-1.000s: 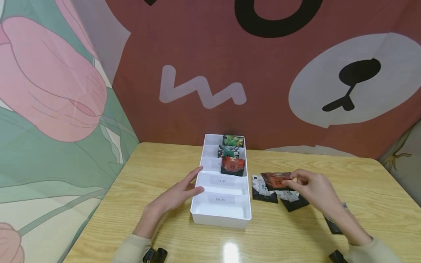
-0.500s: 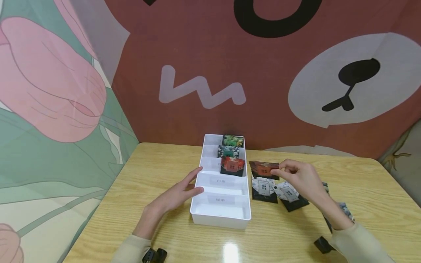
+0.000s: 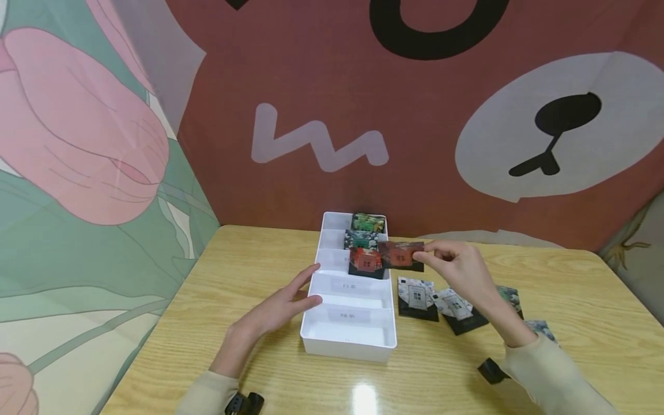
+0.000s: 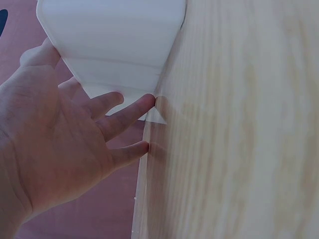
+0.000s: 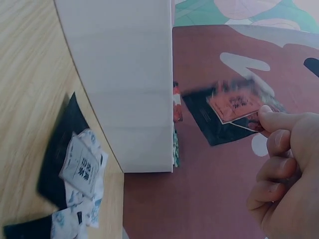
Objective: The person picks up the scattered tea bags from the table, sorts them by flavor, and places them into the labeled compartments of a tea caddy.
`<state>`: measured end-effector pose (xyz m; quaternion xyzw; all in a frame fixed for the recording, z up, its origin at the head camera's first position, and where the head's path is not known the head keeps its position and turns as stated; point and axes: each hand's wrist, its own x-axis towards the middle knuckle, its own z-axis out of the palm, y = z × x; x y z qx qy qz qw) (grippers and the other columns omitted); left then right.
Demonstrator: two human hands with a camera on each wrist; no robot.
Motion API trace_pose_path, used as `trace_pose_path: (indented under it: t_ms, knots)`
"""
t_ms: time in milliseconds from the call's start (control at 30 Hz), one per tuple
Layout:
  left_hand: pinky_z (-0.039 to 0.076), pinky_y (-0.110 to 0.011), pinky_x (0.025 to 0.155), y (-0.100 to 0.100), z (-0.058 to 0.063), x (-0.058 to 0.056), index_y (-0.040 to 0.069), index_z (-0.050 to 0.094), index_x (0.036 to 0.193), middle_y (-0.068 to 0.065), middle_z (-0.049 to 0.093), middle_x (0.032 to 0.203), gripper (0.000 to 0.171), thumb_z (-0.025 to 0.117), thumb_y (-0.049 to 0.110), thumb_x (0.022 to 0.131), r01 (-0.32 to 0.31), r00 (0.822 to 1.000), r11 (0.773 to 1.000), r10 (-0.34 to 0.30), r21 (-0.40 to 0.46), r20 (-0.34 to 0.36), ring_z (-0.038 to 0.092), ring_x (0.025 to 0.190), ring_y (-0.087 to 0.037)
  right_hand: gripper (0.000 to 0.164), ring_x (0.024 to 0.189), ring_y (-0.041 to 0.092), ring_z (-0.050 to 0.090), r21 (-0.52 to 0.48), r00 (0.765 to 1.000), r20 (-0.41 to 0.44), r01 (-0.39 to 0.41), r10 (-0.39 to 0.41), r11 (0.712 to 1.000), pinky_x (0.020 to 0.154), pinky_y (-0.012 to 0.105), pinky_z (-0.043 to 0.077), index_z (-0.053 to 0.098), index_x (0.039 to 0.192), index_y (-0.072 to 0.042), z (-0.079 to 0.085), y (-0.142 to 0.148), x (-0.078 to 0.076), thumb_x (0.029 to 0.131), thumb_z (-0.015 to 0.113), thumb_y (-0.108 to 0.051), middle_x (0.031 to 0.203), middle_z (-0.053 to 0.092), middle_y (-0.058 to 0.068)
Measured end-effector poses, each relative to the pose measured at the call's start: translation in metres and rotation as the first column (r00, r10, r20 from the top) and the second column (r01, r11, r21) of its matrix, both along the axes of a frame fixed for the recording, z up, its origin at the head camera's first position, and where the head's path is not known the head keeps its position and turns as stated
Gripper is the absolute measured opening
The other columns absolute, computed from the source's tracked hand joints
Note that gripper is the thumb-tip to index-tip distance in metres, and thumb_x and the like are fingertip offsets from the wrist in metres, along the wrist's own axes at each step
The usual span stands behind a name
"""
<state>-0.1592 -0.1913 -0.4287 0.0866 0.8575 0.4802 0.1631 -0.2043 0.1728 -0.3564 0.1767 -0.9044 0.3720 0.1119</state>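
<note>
Between thumb and fingers, my right hand [image 3: 464,271] pinches a red-and-black tea sachet [image 3: 401,256] by its right end. It is held up over the right rim of a white divided box [image 3: 346,349], beside a brighter red sachet [image 3: 367,262] in the third compartment from the front. In the right wrist view the pinched sachet [image 5: 232,107] is tilted and stands clear of the box wall [image 5: 124,84]. My left hand [image 3: 275,311] rests against the box's left side, its fingers [image 4: 129,117] loosely extended. The two front compartments carry printed labels and show bare bottoms.
Two white-and-black sachets [image 3: 417,297] lie on the table right of the box. A green-patterned sachet [image 3: 510,298] and a bluish one [image 3: 542,329] are partly hidden by my right arm. Green [image 3: 368,222] and dark floral [image 3: 361,238] sachets sit in the rear compartments.
My right hand has carried the red-and-black sachet left and upward, from above the white sachets to the box's right rim. My left hand has stayed put.
</note>
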Motion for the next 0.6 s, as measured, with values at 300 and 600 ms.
trace_pose_path:
  t_ms: [300,600]
  knots:
    - [0.041,-0.054,0.110,0.001,0.000,0.000,0.058,0.017,0.150,0.008,0.028,0.161,0.070,0.058,0.061,0.093,-0.001,1.000,1.000,0.001,0.000,0.001,0.047,0.138,-0.026,0.034,0.048,0.016,0.036,-0.075,0.996,0.082,-0.021,0.027,0.997,0.049,0.030,0.033,0.077,0.106,-0.018,-0.004,-0.017,-0.014,0.093,0.066,-0.048,0.056,0.049,0.002]
    - [0.041,-0.054,0.110,0.001,0.001,0.001,0.057,0.015,0.151,0.008,0.028,0.161,0.071,0.058,0.059,0.094,0.006,1.000,1.000,-0.006,0.002,-0.006,0.047,0.138,-0.026,0.030,0.045,0.015,0.032,-0.150,0.990,0.112,-0.071,0.088,0.986,0.046,0.030,0.032,0.078,0.104,-0.019,-0.013,-0.033,-0.029,0.093,0.068,-0.045,0.054,0.044,0.001]
